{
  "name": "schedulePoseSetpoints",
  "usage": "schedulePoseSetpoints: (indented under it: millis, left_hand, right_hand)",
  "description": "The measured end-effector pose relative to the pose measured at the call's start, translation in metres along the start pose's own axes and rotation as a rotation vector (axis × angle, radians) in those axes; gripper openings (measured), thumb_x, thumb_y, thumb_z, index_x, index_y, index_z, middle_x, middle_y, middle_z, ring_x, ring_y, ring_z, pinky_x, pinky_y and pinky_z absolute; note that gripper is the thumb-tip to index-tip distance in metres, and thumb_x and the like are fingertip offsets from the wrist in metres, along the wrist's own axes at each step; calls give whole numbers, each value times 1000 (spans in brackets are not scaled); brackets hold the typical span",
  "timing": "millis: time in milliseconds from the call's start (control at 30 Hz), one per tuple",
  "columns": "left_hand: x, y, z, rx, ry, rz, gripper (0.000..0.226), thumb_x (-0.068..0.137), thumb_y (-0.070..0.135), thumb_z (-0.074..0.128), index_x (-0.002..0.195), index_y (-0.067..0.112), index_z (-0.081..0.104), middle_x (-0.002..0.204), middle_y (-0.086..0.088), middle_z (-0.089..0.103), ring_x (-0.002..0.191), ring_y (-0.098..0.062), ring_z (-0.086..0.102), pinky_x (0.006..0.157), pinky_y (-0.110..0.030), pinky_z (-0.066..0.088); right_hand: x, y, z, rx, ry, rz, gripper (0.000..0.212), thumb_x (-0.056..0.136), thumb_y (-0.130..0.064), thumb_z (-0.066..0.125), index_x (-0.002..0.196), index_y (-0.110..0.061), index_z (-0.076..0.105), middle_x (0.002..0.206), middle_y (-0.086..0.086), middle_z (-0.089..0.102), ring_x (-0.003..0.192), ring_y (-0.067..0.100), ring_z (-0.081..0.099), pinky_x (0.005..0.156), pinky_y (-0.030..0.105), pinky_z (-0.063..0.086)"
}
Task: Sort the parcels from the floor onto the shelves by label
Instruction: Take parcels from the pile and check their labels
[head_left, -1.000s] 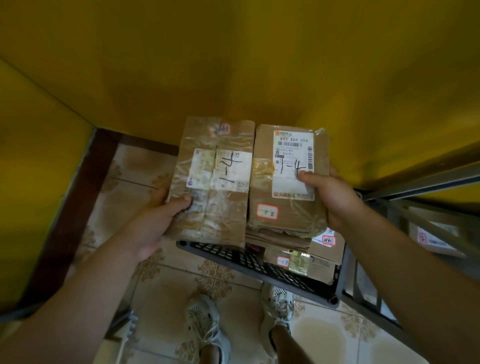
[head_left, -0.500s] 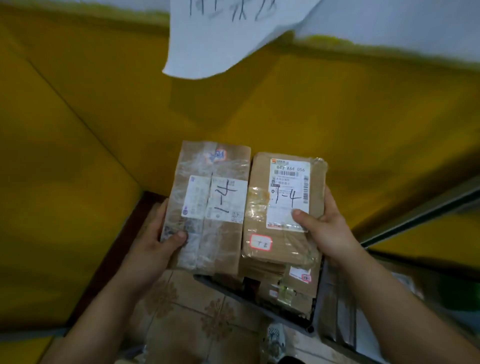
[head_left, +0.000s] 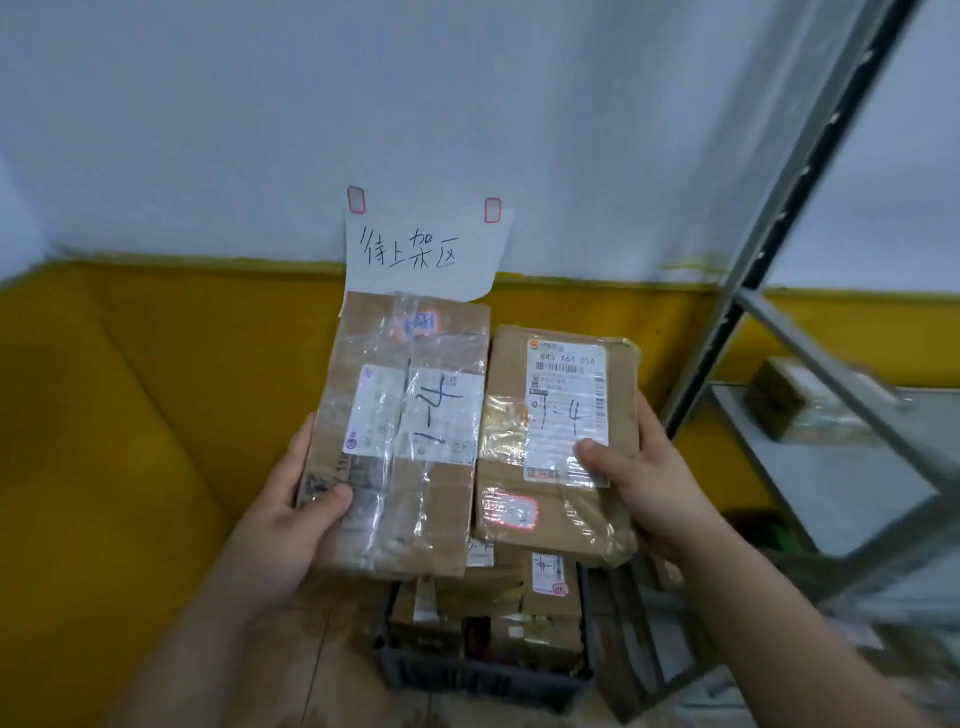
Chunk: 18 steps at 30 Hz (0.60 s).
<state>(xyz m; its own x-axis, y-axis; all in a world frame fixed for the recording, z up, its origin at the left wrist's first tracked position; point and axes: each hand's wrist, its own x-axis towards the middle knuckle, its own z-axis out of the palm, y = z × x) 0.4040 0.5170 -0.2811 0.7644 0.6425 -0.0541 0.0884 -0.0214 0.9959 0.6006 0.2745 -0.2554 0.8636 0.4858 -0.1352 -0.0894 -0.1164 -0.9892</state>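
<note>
Cardboard under glossy tape: the left parcel (head_left: 415, 395) and right parcel (head_left: 511, 467), both marked 1-4, are held side by side above the crate (head_left: 483, 675). The left hand (head_left: 291, 519) grips one by its lower corner. The right hand (head_left: 644, 483) clamps the other, thumb on its label. Both look light and stiff (the tape is probably slick), so edge grips seem safest. The metal shelf (head_left: 831, 467) stands to the right.

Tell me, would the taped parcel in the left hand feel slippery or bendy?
Probably somewhat slick: glossy tape covers much of the left parcel. Likely stiff: it looks flat though the left hand grips only its lower corner.
</note>
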Motion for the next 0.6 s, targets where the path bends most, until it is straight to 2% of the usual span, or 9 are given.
schedulePoseSetpoints:
  millis: [100,200,300,367,467,600]
  left_hand:
    - [-29,20,8,-67,-61,-10,70,94,6,55,111,73,43,128,21,58,116,-12,59,103,-44,44]
    - [-59,39,26,-116,-105,18,67,94,2,52,126,60,39,119,23,59,108,-8,61,88,-33,48]
    - [-88,55,49,-127,-144,30,69,94,2,52,137,54,34,114,27,56,96,0,61,75,-26,46]
    - [-110,65,72,-111,-186,47,70,94,3,53,139,53,35,117,26,56,97,0,60,75,-28,46]
    - [-147,72,117,-103,-243,66,66,95,2,52,128,58,39,118,26,56,98,-1,60,74,-28,47]
    - [-208,71,198,-106,-347,93,67,95,3,52,115,66,44,121,26,56,106,-7,60,88,-39,50]
  right_hand:
    - [-48,-12,-15,-4,69,-32,79,87,-10,71,145,-47,34,112,-8,69,87,11,74,62,31,60]
    - [-91,-21,-38,19,110,-65,71,88,-8,70,139,-46,38,108,-8,71,86,11,74,59,26,58]
    - [-129,-24,-68,35,148,-82,69,89,-6,69,136,-47,39,107,-7,73,87,13,74,62,28,59]
    - [-158,-24,-94,38,192,-95,68,89,-6,70,137,-43,40,103,-9,75,88,14,74,66,31,61]
    - [-209,-16,-147,41,265,-114,67,89,-5,68,139,-39,40,100,-12,75,89,14,74,71,34,61]
    - [-289,1,-232,28,375,-119,65,89,-2,68,137,-37,44,106,-9,75,97,16,73,86,43,58]
